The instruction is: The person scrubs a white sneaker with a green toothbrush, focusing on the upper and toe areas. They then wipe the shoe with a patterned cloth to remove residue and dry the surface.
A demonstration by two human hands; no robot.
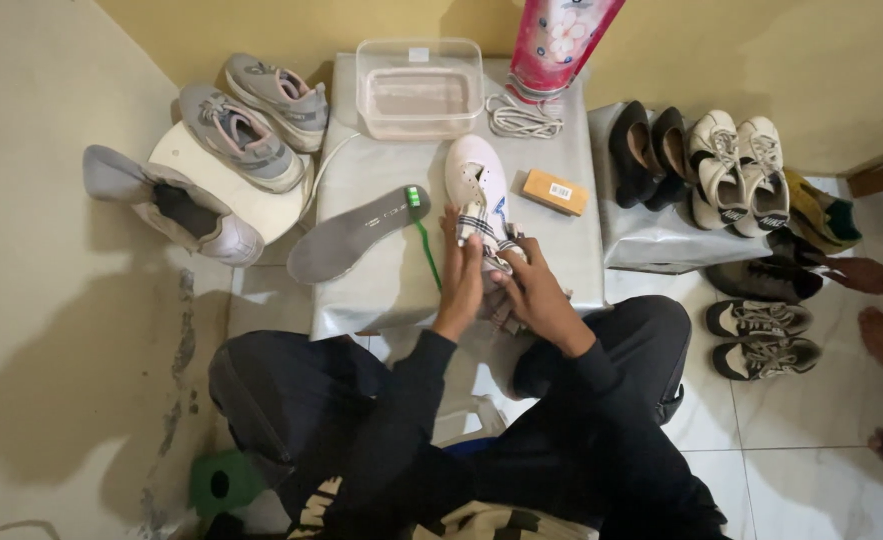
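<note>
1. Gripping the white shoe [478, 190] at its heel end, my left hand [462, 275] and right hand [534, 290] close round it at the frame's middle.
2. Its toe points up-frame on the grey table [382, 290], near the clear tub [419, 88].
3. Just left lie a green toothbrush [424, 235] and a grey insole [357, 235], which overhangs the table's left edge.
4. An orange block [555, 191] sits right, with bare tabletop around it.

Small orange box [555, 191] lay flat on the grey worktop [572, 255], right of the white shoe [477, 180]; it carried a white label. Clear plastic tub [419, 88] at the back had a small white sticker.
</note>
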